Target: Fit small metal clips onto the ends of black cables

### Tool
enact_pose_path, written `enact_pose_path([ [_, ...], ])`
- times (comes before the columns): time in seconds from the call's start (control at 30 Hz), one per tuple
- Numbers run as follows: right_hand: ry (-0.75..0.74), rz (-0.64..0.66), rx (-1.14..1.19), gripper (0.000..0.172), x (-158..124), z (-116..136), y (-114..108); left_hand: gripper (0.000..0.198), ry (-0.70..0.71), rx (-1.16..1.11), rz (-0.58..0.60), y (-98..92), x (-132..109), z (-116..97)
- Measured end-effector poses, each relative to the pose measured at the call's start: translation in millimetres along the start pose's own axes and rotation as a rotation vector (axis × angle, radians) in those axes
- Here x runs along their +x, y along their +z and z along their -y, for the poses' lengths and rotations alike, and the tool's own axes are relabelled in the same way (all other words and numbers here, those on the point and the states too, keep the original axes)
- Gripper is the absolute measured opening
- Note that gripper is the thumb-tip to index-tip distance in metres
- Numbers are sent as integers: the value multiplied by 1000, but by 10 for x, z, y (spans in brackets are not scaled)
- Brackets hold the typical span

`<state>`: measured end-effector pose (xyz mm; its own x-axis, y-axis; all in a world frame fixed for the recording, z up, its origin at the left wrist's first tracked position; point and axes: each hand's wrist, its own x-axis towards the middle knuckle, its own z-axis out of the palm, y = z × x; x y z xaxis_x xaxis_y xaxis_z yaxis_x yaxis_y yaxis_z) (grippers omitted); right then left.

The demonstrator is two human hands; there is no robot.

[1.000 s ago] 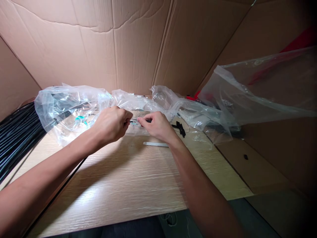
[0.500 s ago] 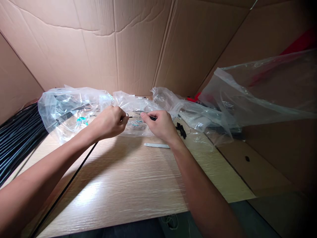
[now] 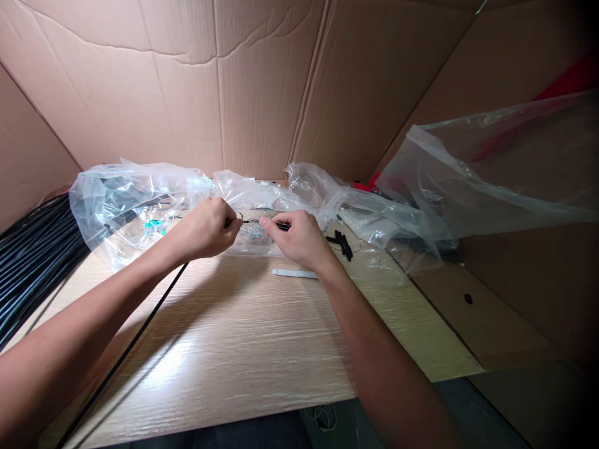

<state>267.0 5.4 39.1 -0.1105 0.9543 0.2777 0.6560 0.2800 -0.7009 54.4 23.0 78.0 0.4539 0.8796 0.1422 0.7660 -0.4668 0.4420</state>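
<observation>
My left hand (image 3: 209, 229) is closed on a black cable (image 3: 135, 340), which trails from under it down to the lower left. A short black end pokes out past its fingertips toward the right. My right hand (image 3: 299, 234) pinches a thin dark tool, its fine metal tip (image 3: 254, 220) pointing left at that cable end. The two hands face each other a short way apart above the far part of the table. Beneath and behind them lies a clear plastic bag (image 3: 262, 248) with small silvery and teal pieces. Fingers hide most of the tool.
Many black cables (image 3: 37, 262) lie at the left. Near my right wrist are a white strip (image 3: 294, 274) and small black parts (image 3: 344, 245). Clear plastic (image 3: 468, 181) spreads at the right. Cardboard (image 3: 187, 93) walls stand behind the wooden table (image 3: 224, 349).
My right hand has shifted slightly left, bringing the tool's tip closer to the cable end. The trailing cable has moved a little to the right; my left hand is nearly still.
</observation>
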Motion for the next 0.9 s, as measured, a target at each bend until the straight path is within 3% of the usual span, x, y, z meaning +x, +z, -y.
enact_pose_path([
  [0.4, 65, 86, 54, 47, 22, -54, -30, 39, 56, 94, -53, 79, -22, -44],
  [0.9, 72, 57, 13, 47, 36, -61, -5, 36, 67, 401, -70, 125, -33, -25],
])
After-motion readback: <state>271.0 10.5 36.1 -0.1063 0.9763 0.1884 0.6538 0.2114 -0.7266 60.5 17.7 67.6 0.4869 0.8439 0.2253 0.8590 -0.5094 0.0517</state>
